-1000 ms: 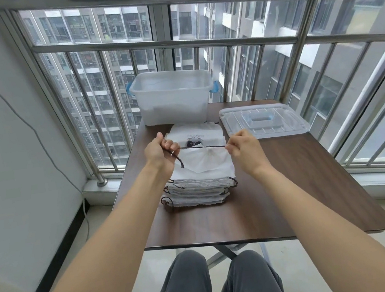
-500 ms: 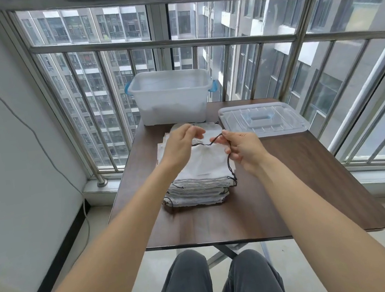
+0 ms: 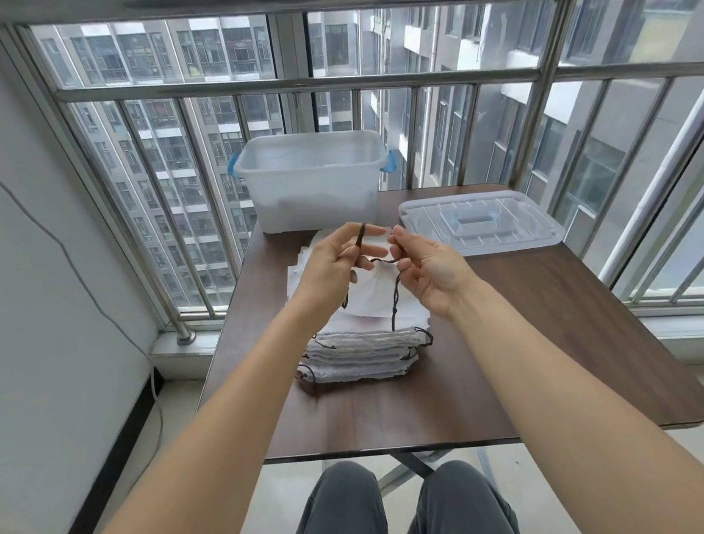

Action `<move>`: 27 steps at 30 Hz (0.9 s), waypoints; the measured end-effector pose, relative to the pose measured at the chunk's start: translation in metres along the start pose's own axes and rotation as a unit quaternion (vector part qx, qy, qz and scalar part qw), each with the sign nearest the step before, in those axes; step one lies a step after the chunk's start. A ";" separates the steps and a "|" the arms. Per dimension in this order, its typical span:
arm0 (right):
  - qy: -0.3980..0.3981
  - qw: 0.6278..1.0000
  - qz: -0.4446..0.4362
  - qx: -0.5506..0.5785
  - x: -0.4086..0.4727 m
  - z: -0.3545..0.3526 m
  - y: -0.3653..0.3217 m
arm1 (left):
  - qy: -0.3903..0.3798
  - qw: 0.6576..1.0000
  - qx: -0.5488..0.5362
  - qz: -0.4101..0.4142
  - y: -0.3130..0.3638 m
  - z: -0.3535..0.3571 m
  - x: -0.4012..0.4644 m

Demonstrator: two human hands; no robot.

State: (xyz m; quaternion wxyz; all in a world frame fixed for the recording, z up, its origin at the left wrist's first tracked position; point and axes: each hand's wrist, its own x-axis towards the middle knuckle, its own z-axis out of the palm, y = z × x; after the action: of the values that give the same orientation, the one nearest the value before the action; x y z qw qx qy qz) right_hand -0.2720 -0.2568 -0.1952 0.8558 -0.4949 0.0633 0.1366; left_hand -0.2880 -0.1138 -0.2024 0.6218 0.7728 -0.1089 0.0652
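Note:
A stack of white drawstring bags [image 3: 365, 349] lies on the brown table [image 3: 527, 334]. The top white bag [image 3: 371, 295] has a dark drawstring [image 3: 394, 301] that runs up from its right edge. My left hand [image 3: 336, 264] pinches one end of the drawstring between thumb and fingers, with the cord tip sticking up. My right hand [image 3: 430, 270] pinches the cord a little to the right, fingers curled. Both hands hover close together above the far part of the stack.
A translucent plastic bin [image 3: 313, 182] with blue handles stands at the table's far edge. Its clear lid [image 3: 478, 229] lies flat to the right. Metal window bars run behind, a white wall stands at left, and my knees show below the table's near edge.
My hands have drawn closer together and risen slightly. The drawstring, earlier stretched between them, now hangs slack in a loop with its end held up in my left hand.

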 end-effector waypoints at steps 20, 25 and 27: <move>0.033 0.986 -0.089 -0.138 -0.001 0.002 0.003 | -0.008 0.988 0.153 0.002 0.010 0.001 -0.001; -0.026 0.985 -0.077 -0.153 -0.008 0.001 -0.002 | 0.049 0.997 0.058 -0.016 0.004 0.003 -0.002; -0.018 0.982 -0.082 -0.169 -0.008 0.001 -0.002 | 0.057 0.998 0.027 -0.027 0.002 0.005 -0.003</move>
State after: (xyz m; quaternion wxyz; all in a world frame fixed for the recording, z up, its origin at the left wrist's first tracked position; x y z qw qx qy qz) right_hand -0.2792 -0.2581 -0.1914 0.7695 -0.6330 -0.0174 0.0835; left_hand -0.2913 -0.1183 -0.2025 0.6073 0.7871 -0.0512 0.0952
